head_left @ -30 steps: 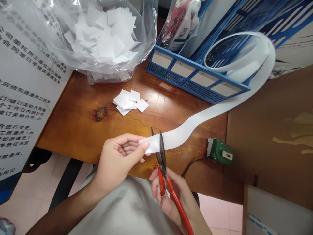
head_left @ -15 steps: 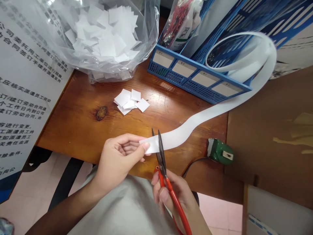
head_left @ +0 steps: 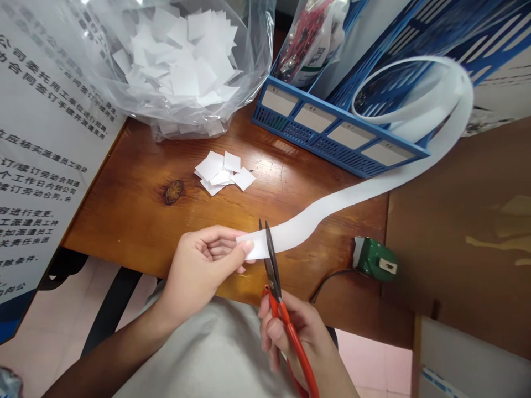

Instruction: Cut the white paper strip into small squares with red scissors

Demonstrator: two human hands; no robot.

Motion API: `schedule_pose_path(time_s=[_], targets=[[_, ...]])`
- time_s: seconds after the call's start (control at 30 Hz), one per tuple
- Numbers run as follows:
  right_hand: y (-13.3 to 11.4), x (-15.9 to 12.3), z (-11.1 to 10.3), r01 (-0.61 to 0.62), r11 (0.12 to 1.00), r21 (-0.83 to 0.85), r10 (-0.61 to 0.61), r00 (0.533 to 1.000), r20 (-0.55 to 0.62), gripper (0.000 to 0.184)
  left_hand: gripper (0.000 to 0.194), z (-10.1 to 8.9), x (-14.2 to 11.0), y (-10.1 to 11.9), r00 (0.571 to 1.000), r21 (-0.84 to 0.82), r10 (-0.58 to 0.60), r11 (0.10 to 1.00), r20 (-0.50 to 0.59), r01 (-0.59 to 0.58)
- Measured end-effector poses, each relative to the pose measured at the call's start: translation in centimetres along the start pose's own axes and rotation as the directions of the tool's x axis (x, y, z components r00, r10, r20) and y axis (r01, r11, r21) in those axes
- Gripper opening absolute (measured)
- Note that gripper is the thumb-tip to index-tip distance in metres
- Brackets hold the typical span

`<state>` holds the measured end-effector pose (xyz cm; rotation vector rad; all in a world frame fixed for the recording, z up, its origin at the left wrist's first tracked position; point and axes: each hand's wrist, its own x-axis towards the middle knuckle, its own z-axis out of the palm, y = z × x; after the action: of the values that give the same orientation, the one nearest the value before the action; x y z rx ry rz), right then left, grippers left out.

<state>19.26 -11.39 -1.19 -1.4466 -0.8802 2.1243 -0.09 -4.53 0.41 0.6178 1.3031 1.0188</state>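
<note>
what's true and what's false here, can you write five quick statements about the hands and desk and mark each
1. The right grip holds the scissors, the left grip the end of a white strip. True.
2. The strip stays clear of the blades. False: it passes between them.
3. A green tape measure lies right of the scissors in the picture. True.
4. A plastic bag contains white pieces; a small pile lies on the wooden desk. True.
5. The small pile touches the bag. False: it lies apart.

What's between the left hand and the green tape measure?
The head view shows the scissors, the white strip between their blades, then tabletop up to the tape measure.
</note>
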Motion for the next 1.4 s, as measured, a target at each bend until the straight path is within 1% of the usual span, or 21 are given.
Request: schedule_pose_path(time_s=[0.13, 0.3, 0.4, 0.47, 0.53, 0.57, 0.63, 0.73, 0.8, 0.87, 0.97, 1.03, 1.13, 1.27, 1.33, 1.4], targets=[[-0.3, 0.2, 0.1, -0.028, 1.000, -0.013, 0.028, 0.999, -0.018, 0.049, 0.006, -0.1, 0.2, -0.1, 1.000, -0.003, 0.000, 1.000, 0.013, 0.000], [0.5, 0.5, -0.3, -0.123, 0.992, -0.026, 0.121, 0.991, -0.053, 0.054, 0.009, -0.4, 0.4, -0.4, 1.000, 0.015, -0.024, 1.000, 0.003, 0.024], [0.6, 0.7, -0.3, -0.142, 0.989, -0.034, 0.138, 0.986, -0.094, 0.056, 0.013, -0.7, 0.6, -0.5, 1.000, 0.034, 0.003, 0.999, 0.001, -0.003], [0.3, 1.0, -0.1, -0.081, 0.996, -0.021, 0.078, 0.989, -0.128, 0.056, 0.017, -0.9, 0.8, -0.5, 0.999, 0.056, 0.050, 0.997, -0.012, -0.049], [-0.4, 1.6, 0.2, 0.051, 0.999, -0.005, -0.051, 0.978, -0.203, 0.055, 0.021, -1.3, 1.3, -0.4, 0.993, 0.105, 0.118, 0.988, -0.019, -0.116], [-0.7, 2.0, 0.4, 0.127, 0.992, 0.001, -0.123, 0.960, -0.250, 0.055, 0.021, -1.5, 1.6, -0.2, 0.986, 0.147, 0.164, 0.976, -0.021, -0.159], [-1.1, 3.2, 0.7, 0.258, 0.966, 0.015, -0.236, 0.906, -0.351, 0.054, 0.017, -2.1, 2.5, 0.3, 0.960, 0.274, 0.276, 0.927, -0.036, -0.256], [-1.1, 5.1, 0.9, 0.378, 0.925, 0.036, -0.328, 0.842, -0.428, 0.052, 0.019, -3.2, 4.3, 1.4, 0.893, 0.450, 0.445, 0.812, -0.065, -0.372], [-0.8, 6.2, 1.1, 0.440, 0.897, 0.049, -0.373, 0.811, -0.451, 0.051, 0.021, -3.8, 5.7, 2.3, 0.868, 0.497, 0.492, 0.771, -0.070, -0.397], [-0.4, 6.7, 1.3, 0.495, 0.866, 0.074, -0.410, 0.786, -0.462, 0.048, 0.022, -4.3, 7.0, 3.1, 0.858, 0.529, 0.507, 0.752, -0.082, -0.394], [-0.2, 6.7, 1.5, 0.526, 0.843, 0.116, -0.425, 0.782, -0.455, 0.046, 0.028, -4.7, 8.6, 4.1, 0.845, 0.603, 0.527, 0.705, -0.091, -0.375], [-0.2, 6.6, 1.6, 0.520, 0.845, 0.130, -0.416, 0.789, -0.452, 0.046, 0.030, -4.9, 9.3, 4.7, 0.842, 0.661, 0.534, 0.659, -0.075, -0.359], [-0.4, 6.5, 1.6, 0.523, 0.841, 0.135, -0.416, 0.786, -0.457, 0.048, 0.031, -5.1, 10.1, 5.3, 0.834, 0.726, 0.547, 0.601, -0.069, -0.334], [-0.4, 6.6, 1.5, 0.528, 0.839, 0.128, -0.428, 0.788, -0.444, 0.047, 0.031, -5.4, 10.5, 5.7, 0.824, 0.744, 0.558, 0.591, -0.096, -0.313], [-0.3, 6.7, 1.4, 0.527, 0.841, 0.126, -0.430, 0.790, -0.438, 0.048, 0.030, -5.5, 10.4, 5.8, 0.805, 0.765, 0.584, 0.565, -0.105, -0.310], [-0.2, 6.8, 1.2, 0.524, 0.843, 0.123, -0.430, 0.793, -0.431, 0.049, 0.027, -5.5, 10.3, 5.9, 0.765, 0.797, 0.635, 0.516, -0.109, -0.315]])
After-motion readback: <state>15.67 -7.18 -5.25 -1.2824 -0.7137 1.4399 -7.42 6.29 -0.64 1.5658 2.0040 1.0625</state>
